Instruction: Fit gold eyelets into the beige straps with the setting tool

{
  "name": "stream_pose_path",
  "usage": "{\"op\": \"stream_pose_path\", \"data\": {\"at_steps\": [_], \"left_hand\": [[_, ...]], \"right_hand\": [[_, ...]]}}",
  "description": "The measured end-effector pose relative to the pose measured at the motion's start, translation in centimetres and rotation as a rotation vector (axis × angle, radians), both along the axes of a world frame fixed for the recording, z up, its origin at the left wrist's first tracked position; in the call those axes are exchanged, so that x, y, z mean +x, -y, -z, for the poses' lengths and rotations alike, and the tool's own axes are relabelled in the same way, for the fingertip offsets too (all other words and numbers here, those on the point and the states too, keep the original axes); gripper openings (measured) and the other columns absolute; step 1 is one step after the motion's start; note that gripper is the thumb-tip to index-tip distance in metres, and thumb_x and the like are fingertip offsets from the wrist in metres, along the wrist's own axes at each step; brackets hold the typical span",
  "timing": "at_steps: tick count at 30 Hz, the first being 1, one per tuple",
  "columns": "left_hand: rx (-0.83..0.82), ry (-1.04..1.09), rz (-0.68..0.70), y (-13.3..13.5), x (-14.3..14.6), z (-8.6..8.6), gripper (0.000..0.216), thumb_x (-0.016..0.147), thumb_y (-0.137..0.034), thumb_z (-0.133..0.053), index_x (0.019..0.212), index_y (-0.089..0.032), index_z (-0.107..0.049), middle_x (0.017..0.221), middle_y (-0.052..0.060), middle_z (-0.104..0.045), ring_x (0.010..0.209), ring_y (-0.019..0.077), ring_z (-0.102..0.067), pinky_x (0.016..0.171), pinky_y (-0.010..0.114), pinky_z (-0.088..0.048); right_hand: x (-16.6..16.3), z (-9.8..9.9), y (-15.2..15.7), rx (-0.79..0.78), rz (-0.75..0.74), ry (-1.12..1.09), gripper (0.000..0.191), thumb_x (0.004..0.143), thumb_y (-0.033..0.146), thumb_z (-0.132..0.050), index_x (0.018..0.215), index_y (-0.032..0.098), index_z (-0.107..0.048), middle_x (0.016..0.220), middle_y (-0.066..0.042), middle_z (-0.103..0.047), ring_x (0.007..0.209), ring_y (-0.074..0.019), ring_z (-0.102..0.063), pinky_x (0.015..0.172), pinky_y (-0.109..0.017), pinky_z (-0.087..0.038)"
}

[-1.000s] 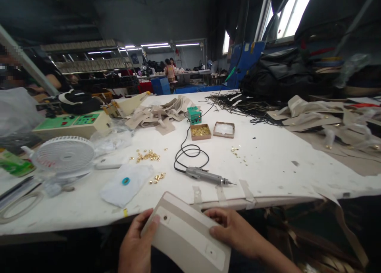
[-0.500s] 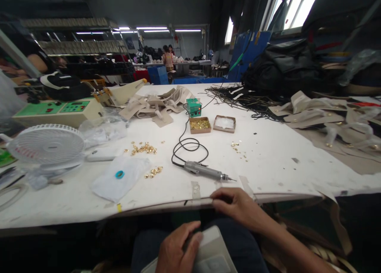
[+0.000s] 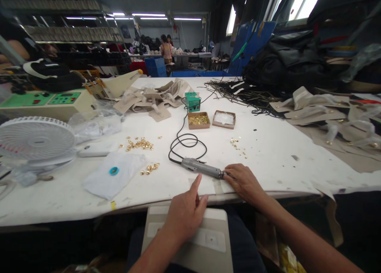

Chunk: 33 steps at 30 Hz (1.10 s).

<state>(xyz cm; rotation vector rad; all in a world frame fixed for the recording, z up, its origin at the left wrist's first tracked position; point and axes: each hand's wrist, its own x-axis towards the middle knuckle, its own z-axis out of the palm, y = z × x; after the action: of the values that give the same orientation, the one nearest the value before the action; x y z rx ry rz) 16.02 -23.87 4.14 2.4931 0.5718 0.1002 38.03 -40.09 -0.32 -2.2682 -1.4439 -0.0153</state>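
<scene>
A grey electric screwdriver [image 3: 202,169] lies on the white tabletop, its black cable coiled behind it. My right hand [image 3: 242,181] is closed at the screwdriver's metal nose, covering the bit. My left hand [image 3: 186,211] is above a flat beige piece [image 3: 212,255] with lighter inset panels, which rests on my lap against the table edge. The index finger points forward and the thumb stands apart from it; the other fingers are partly hidden. Gold fittings lie in a small group [image 3: 150,169] and a larger heap [image 3: 140,144] to the left.
Cardboard boxes hold gold screws [image 3: 199,126] and white material [image 3: 224,125], by a green power unit [image 3: 192,102]. A white fan [image 3: 37,140], a plastic bag [image 3: 111,181] and a blue ring [image 3: 113,171] lie left. Beige strap pieces [image 3: 321,110] pile up right. People stand far back.
My right hand has moved from the table edge up to the screwdriver's tip. My left hand has risen and stretched its index finger forward, and the beige piece now lies squarer on my lap.
</scene>
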Motion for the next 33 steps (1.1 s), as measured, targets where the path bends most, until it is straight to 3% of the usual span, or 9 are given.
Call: {"op": "stream_pose_path", "data": {"at_steps": [4, 8, 13, 22, 27, 33], "left_hand": [[0.123, -0.129, 0.073, 0.6, 4.2, -0.2, 0.071, 0.1, -0.035, -0.045, 0.166, -0.013, -0.028, 0.092, 0.01, -0.081, 0.084, 0.0298, -0.076, 0.074, 0.036, -0.052], [0.244, -0.178, 0.108, 0.9, 6.2, 0.3, 0.075, 0.097, -0.028, -0.044, 0.167, -0.011, -0.022, 0.098, 0.016, -0.082, 0.088, 0.0318, -0.077, 0.074, 0.037, -0.052], [0.313, -0.197, 0.153, 0.6, 6.5, 0.6, 0.079, 0.095, -0.024, -0.046, 0.167, -0.009, -0.018, 0.094, 0.016, -0.081, 0.085, 0.0341, -0.077, 0.075, 0.04, -0.054], [0.335, -0.206, 0.153, 0.8, 6.5, 0.3, 0.08, 0.094, -0.024, -0.046, 0.167, -0.01, -0.018, 0.094, 0.016, -0.081, 0.085, 0.0348, -0.077, 0.075, 0.042, -0.055], [0.337, -0.201, 0.147, 0.7, 6.6, 0.2, 0.08, 0.094, -0.025, -0.046, 0.167, -0.009, -0.019, 0.094, 0.016, -0.081, 0.084, 0.0355, -0.077, 0.073, 0.043, -0.056], [0.334, -0.22, 0.142, 0.8, 6.6, 0.1, 0.08, 0.095, -0.026, -0.047, 0.167, -0.01, -0.018, 0.096, 0.016, -0.081, 0.086, 0.0352, -0.077, 0.075, 0.043, -0.056]], "right_hand": [[0.0, 0.0, 0.0, 0.022, -0.028, -0.056, 0.027, 0.104, 0.038, -0.054, 0.11, 0.022, -0.075, 0.119, -0.01, -0.074, 0.111, -0.0243, -0.065, 0.098, -0.04, -0.045], [0.2, -0.3, -0.1, 0.012, -0.025, -0.051, 0.026, 0.104, 0.037, -0.054, 0.108, 0.022, -0.074, 0.117, -0.01, -0.074, 0.11, -0.0238, -0.065, 0.096, -0.039, -0.045], [0.5, -0.3, -0.2, -0.012, -0.034, -0.033, 0.023, 0.103, 0.034, -0.055, 0.107, 0.021, -0.073, 0.115, -0.01, -0.074, 0.108, -0.0249, -0.065, 0.095, -0.039, -0.045], [0.4, 0.2, -0.3, 0.117, 0.01, -0.093, 0.014, 0.094, 0.029, -0.065, 0.104, 0.02, -0.071, 0.112, -0.01, -0.072, 0.102, -0.0245, -0.066, 0.093, -0.039, -0.049], [0.5, -0.4, -0.5, 0.042, -0.058, -0.048, 0.023, 0.1, 0.033, -0.059, 0.114, 0.021, -0.073, 0.127, -0.013, -0.07, 0.117, -0.0283, -0.064, 0.1, -0.045, -0.046], [0.4, 0.4, -0.8, 0.165, -0.004, -0.063, 0.009, 0.091, 0.024, -0.072, 0.097, 0.018, -0.074, 0.107, -0.011, -0.074, 0.103, -0.0263, -0.066, 0.093, -0.041, -0.049]]}}
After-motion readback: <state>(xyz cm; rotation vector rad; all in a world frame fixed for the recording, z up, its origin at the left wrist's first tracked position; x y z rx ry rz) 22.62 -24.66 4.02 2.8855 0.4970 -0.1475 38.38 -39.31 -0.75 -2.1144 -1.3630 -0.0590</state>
